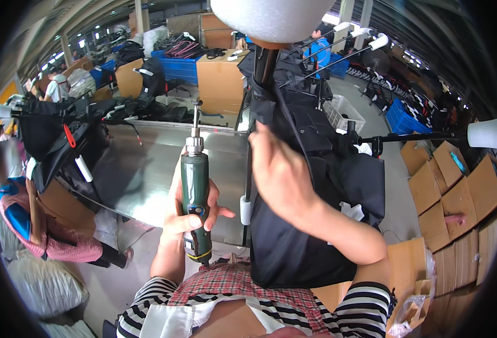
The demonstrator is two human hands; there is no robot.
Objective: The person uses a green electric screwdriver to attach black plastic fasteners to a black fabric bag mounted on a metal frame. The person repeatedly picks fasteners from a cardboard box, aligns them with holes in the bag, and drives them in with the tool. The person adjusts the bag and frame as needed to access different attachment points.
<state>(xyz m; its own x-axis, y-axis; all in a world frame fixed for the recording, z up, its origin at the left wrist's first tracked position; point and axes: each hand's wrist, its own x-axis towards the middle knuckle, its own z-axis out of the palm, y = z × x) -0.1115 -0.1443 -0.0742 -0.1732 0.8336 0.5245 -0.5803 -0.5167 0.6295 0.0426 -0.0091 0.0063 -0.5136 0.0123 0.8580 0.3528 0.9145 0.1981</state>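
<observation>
My left hand [175, 225] is wrapped round a dark green electric screwdriver [194, 183], its metal bit pointing up and away from me. My right hand [282, 174] is closed at the black fabric sleeve [263, 107] around a black tube [266, 66]; its fingertips are partly hidden behind the hand. At the tube's near end sits a large white foam cover [276, 19]. Below and to the right of that hand hangs a wide piece of black fabric [299, 242]. The bit does not touch the tube.
A shiny metal tabletop [130, 169] lies ahead and left, with black frames [51, 135] on it. At the left stands another person [40, 219] in a checked apron. Stacked cardboard boxes [457, 208] are at the right. A foam-tipped black bar [417, 137] juts out rightward.
</observation>
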